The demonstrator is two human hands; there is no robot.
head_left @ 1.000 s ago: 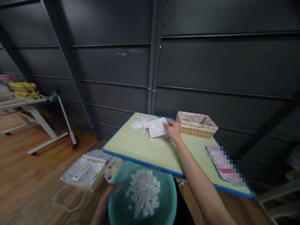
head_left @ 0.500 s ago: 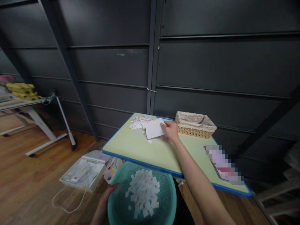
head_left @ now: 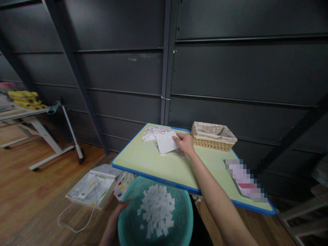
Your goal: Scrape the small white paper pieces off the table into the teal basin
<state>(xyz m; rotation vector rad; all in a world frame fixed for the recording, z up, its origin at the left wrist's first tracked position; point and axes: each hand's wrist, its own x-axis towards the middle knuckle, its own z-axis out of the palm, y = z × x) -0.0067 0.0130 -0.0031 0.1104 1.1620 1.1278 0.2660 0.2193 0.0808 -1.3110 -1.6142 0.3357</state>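
My right hand (head_left: 185, 143) is over the table, pinching a white card (head_left: 166, 142) by its right edge, the card tilted. Just behind the card's left side lies a heap of small white paper pieces (head_left: 153, 133) with pinkish marks. A few pinkish bits show under my right fingers. Below the table's near edge, my left hand (head_left: 115, 217) grips the rim of a green plastic basket (head_left: 183, 215), thumb over the edge and the other fingers hidden. Inside the basket are many small white squares (head_left: 157, 208), piled in the middle.
The yellow-green table (head_left: 140, 162) has a blue edge. A cloth-lined wicker basket (head_left: 215, 145) stands at its back right, and a blurred-out flat object (head_left: 243, 181) lies at the right. On the floor at left sits an open white box (head_left: 89, 188) with a cord.
The white card has shifted slightly left and down and changed its tilt, with my right hand moving along. My left hand and the green basket stay in place.
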